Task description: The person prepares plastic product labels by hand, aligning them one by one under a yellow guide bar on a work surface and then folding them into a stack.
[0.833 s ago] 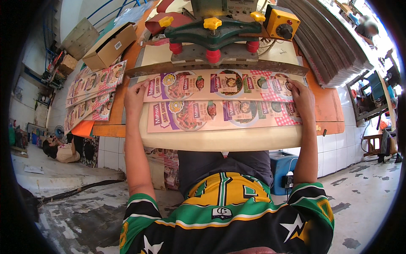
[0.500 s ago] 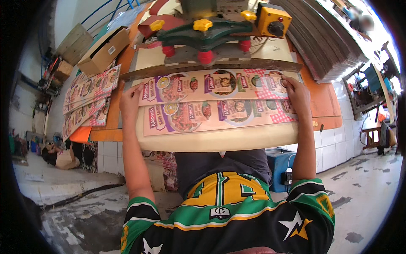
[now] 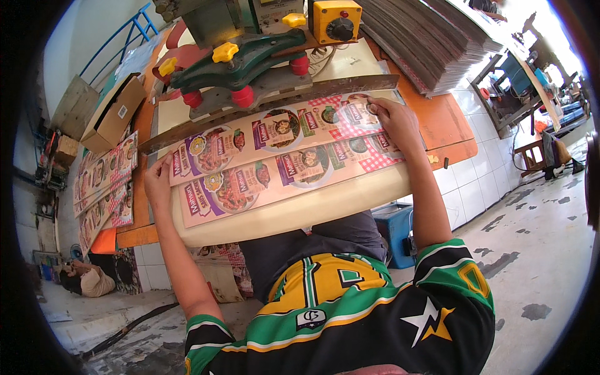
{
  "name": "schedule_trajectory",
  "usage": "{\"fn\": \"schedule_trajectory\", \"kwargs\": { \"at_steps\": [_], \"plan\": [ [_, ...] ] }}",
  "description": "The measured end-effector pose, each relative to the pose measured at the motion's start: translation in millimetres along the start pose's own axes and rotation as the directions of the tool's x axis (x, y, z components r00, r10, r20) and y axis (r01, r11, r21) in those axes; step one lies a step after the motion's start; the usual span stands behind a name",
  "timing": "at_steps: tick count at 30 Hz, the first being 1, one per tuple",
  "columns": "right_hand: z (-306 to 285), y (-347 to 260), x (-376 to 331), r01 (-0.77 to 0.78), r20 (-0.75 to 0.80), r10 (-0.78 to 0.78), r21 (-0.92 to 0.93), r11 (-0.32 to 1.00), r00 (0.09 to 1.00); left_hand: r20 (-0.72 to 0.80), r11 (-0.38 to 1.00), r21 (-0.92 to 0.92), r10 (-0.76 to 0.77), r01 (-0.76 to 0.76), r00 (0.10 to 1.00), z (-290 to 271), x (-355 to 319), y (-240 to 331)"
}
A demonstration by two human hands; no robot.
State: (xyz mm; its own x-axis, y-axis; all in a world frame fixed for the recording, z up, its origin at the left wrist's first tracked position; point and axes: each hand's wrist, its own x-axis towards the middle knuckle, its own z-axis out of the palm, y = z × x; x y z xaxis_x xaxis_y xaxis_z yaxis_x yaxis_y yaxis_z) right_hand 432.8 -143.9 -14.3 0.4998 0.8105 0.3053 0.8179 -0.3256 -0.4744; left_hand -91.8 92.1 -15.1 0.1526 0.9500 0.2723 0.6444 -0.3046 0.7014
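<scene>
We clamp the fingers of our left hand (image 3: 159, 182) and right hand (image 3: 397, 122) on opposite ends of a long, pink, food-printed flat strip (image 3: 250, 142), overlapping a similar pink strip (image 3: 269, 182) beside a brown metal bar (image 3: 356, 84).

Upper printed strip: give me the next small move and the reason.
I'd nudge the upper printed strip square to the metal bar: its far edge lies close along the bar, and the left hand and right hand hold its opposite ends, so both could likely steer it.
</scene>
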Motion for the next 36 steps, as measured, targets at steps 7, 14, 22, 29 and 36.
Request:
{"fn": "schedule_trajectory", "kwargs": {
  "at_steps": [7, 14, 22, 29, 36],
  "plan": [
    [1, -2, -1, -0.010, -0.011, 0.010, -0.006, 1.000, 1.000, 0.020, 0.999, -0.036, -0.011, 0.012, 1.000, -1, 2, -7],
    [-1, -6, -3, 0.013, -0.032, -0.013, 0.018, 1.000, 0.999, 0.005, 0.999, -0.043, 0.016, -0.016, 1.000, -1, 0, -8],
    [-4, 1, -7, 0.029, -0.013, -0.028, 0.099, 0.995, 1.000, 0.000, 1.000, -0.003, 0.001, -0.001, 1.000, -9, -21, 1],
    [-34, -28, -28, -0.105, 0.133, 0.094, 0.077, 0.991, 0.987, 0.002, 0.997, -0.062, -0.042, 0.042, 0.999, -17, -59, 11],
    [-15, -17, -35, -0.036, -0.034, 0.039, 0.093, 0.995, 0.999, -0.077, 0.999, -0.025, 0.025, -0.027, 0.997, -9, -62, 2]
  ]
}}
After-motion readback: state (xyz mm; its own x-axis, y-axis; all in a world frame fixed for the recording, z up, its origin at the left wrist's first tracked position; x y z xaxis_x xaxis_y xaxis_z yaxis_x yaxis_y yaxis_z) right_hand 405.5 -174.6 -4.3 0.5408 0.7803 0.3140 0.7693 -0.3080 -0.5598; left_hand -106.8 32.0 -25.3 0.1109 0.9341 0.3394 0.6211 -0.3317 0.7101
